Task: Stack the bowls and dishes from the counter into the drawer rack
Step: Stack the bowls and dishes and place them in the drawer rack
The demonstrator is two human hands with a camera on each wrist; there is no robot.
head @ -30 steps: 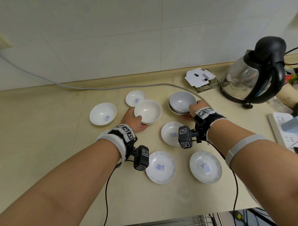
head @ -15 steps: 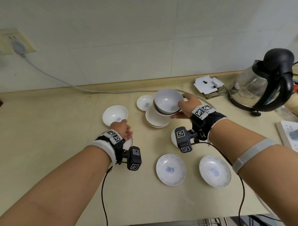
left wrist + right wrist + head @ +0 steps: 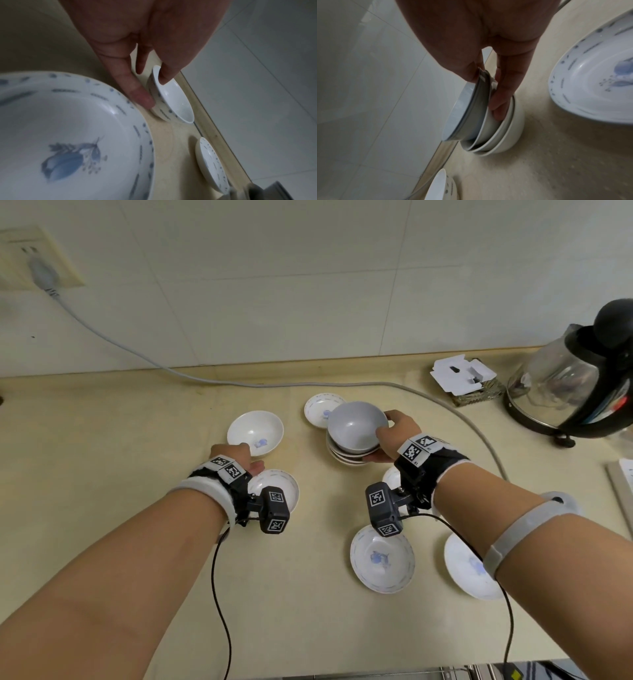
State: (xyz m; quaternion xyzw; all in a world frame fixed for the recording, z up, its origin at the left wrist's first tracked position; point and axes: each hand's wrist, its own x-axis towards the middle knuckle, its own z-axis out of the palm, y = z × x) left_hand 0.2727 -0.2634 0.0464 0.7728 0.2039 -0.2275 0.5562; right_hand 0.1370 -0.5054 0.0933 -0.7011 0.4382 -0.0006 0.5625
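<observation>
Grey bowl [image 3: 356, 424], tilted, pinched at its rim by the right hand [image 3: 399, 433], half-nested in the bowl stack [image 3: 344, 455] on the counter [image 3: 120, 440]. Left hand [image 3: 239, 455] pinches a white bowl [image 3: 255, 433]. Risk: an uneven seat could topple the stack.

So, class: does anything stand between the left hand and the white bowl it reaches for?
Nothing visible does. The left hand is already at the white bowl, its fingers on the rim.
</observation>
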